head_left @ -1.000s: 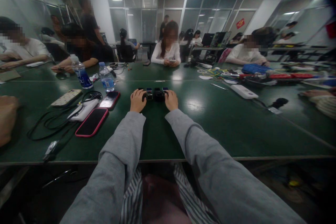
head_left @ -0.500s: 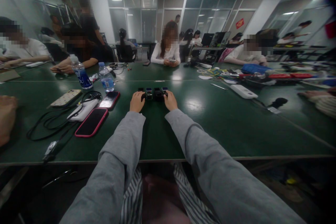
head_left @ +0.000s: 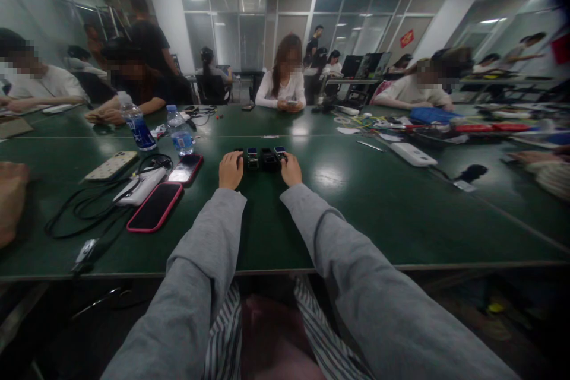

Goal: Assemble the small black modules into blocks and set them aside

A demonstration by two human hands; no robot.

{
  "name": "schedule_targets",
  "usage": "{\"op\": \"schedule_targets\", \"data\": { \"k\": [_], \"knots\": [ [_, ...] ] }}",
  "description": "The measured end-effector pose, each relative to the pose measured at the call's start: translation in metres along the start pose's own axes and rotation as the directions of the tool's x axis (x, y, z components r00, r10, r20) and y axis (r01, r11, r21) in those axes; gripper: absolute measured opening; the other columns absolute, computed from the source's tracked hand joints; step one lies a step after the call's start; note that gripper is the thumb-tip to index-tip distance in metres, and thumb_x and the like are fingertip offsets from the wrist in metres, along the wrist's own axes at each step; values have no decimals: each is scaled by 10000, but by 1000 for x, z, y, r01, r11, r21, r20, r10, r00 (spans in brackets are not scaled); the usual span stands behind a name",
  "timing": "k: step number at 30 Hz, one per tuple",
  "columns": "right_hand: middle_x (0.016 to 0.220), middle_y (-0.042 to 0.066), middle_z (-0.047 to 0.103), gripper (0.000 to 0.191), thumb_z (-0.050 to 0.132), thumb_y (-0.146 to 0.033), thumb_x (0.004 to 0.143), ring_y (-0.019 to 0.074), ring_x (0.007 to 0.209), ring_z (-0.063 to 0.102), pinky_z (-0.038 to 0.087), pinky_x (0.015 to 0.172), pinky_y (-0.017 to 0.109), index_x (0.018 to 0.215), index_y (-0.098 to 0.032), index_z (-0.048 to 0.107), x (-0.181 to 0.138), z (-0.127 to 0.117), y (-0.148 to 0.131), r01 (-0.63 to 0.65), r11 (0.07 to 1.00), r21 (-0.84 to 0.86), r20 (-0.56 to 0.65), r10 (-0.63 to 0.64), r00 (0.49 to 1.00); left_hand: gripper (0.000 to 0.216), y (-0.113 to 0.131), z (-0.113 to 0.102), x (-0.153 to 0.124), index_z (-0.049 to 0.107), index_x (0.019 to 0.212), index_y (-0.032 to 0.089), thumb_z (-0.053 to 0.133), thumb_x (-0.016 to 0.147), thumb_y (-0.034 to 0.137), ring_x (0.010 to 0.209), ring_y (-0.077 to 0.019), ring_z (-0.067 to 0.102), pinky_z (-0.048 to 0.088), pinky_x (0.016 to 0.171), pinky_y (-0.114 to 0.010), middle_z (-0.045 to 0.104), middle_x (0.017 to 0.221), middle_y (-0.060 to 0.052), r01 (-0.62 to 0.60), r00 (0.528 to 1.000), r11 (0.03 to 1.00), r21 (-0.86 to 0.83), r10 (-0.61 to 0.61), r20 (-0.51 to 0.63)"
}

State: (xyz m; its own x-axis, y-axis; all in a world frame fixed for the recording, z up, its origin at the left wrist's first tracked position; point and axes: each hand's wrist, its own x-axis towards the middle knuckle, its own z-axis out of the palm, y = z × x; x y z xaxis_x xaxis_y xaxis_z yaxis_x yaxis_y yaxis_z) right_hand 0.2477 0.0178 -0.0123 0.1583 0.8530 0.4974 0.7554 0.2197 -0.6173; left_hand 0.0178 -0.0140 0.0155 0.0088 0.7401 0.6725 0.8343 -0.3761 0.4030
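Observation:
Several small dark devices stand in a row on the green table [head_left: 285,225] in front of me. My left hand [head_left: 230,171] is closed around the black piece [head_left: 239,154] at the row's left end, hiding most of it. Beside it stands a small device with a bluish screen [head_left: 252,158], untouched, then a black block [head_left: 268,158]. At the right end, my right hand [head_left: 291,170] pinches another small screened device [head_left: 280,153], which tilts slightly. What exactly these devices are is too small to tell.
On the left lie a red-edged phone [head_left: 155,208], a second phone [head_left: 185,170], a white power bank [head_left: 140,187] with black cables, and two bottles, one a clear water bottle [head_left: 180,130]. A white power strip [head_left: 413,154] and tangled wires [head_left: 369,122] lie right. Co-workers sit around.
My left hand has shifted slightly left. The screened device in my right hand has tilted a little, and that hand moved slightly right. In the background, a person has walked rightward.

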Motion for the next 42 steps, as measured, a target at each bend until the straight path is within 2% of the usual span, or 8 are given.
{"op": "schedule_targets", "data": {
  "k": [15, 18, 21, 24, 27, 32, 42],
  "knots": [
    [1232, 159, 539, 426, 384, -339, 939, 250, 1136, 516, 432, 981, 426, 1305, -156, 502, -3, -4, -3, -12, 1000, 4, -3, 12, 1000, 349, 6, -7, -2, 588, 1185, 212, 317, 976, 281, 1200, -224, 513, 421, 1039, -412, 612, 1257, -78, 78, 997, 997, 16, -77, -10],
    [1267, 179, 486, 417, 382, -335, 940, 279, 1189, 453, 404, 998, 465, 1280, -150, 536, -5, -7, -9, 29, 998, -63, -72, -34, 997, 366, 8, -8, -2, 587, 1189, 213, 296, 979, 285, 1206, -227, 510, 420, 1042, -420, 606, 1267, -82, 86, 996, 996, 5, -86, -4],
    [1305, 169, 442, 388, 383, -332, 943, 306, 1254, 368, 360, 1024, 505, 1239, -178, 582, -8, -12, -17, 117, 984, -137, -109, -132, 985, 374, 8, -8, -2, 590, 1188, 214, 290, 978, 291, 1208, -232, 509, 418, 1044, -432, 608, 1264, -84, 90, 996, 996, -5, -90, 2],
    [1323, 133, 441, 348, 413, -350, 944, 303, 1292, 327, 336, 1043, 502, 1186, -222, 628, -13, -16, -26, 226, 957, -183, -39, -236, 971, 375, 7, -7, -2, 593, 1184, 216, 289, 977, 289, 1206, -229, 509, 422, 1040, -425, 612, 1259, -79, 83, 997, 997, 2, -83, 0],
    [1366, 110, 433, 354, 446, -382, 941, 298, 1320, 309, 312, 1060, 502, 1224, -258, 620, -17, -17, -30, 283, 934, -217, 28, -284, 959, 369, 6, -6, -1, 594, 1180, 219, 295, 976, 287, 1199, -224, 513, 424, 1037, -417, 614, 1255, -74, 75, 997, 997, 7, -75, 3],
    [1439, 80, 400, 351, 459, -401, 944, 305, 1350, 277, 277, 1066, 517, 1239, -296, 618, -18, -15, -28, 296, 925, -240, 75, -286, 955, 359, 6, -6, -1, 592, 1175, 217, 302, 976, 282, 1188, -224, 518, 425, 1032, -413, 614, 1251, -77, 73, 997, 997, 9, -73, 7],
    [1411, 65, 443, 342, 438, -435, 953, 302, 1327, 302, 285, 1040, 517, 1222, -342, 627, -17, -14, -26, 297, 924, -239, 85, -285, 955, 346, 7, -7, -2, 601, 1163, 223, 317, 972, 278, 1179, -228, 526, 441, 1017, -416, 620, 1239, -74, 74, 997, 997, 15, -75, 13]
  ]
}}
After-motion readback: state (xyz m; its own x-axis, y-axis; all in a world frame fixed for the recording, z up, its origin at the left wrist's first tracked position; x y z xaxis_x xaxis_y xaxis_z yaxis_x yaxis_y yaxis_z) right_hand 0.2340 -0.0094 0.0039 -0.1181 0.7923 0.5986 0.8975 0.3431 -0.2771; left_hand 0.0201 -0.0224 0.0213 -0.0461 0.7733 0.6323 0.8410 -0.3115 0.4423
